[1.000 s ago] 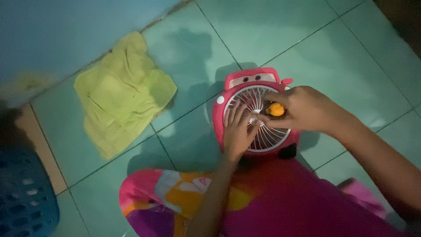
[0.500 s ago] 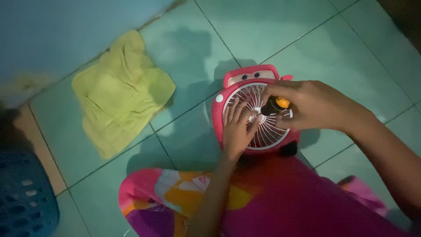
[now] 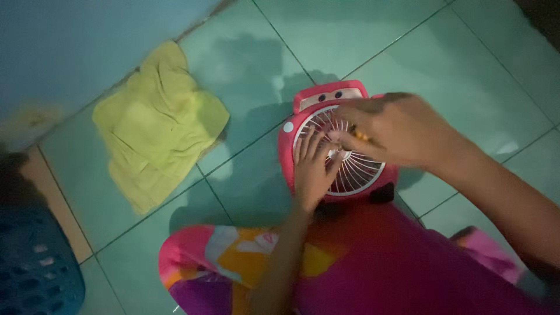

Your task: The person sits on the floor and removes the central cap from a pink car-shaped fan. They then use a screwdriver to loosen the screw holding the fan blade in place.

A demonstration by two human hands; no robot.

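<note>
At the far left, well away from either hand, a dark blue plastic laundry basket with a slotted wall (image 3: 35,274) sits at the edge of view, and further right a crumpled yellow-green cloth (image 3: 156,125) lies on the pale green tiled floor (image 3: 466,76), well apart from the fingers. Next comes the left hand (image 3: 314,169), flat on the white round grille of a small red plastic fan shaped like a cartoon car (image 3: 332,146), its fingers (image 3: 307,146) spread and extended, pressing on the ribs rather than closing round anything. The fan lies face up on the floor just in front of the person's bright pink and orange patterned clothing (image 3: 245,262), directly under both hands. The right hand (image 3: 391,128) has shifted since a second ago: then an orange-handled tool showed plainly above the grille's hub, and now the hand has rolled over it, so only a thin sliver of orange (image 3: 361,136) peeps out beneath the curled fingers, which are closed round that handle at the centre of the grille. The left hand has kept its place throughout. Judged from this, the work at the hub is still under way, with the fan held steady.
</note>
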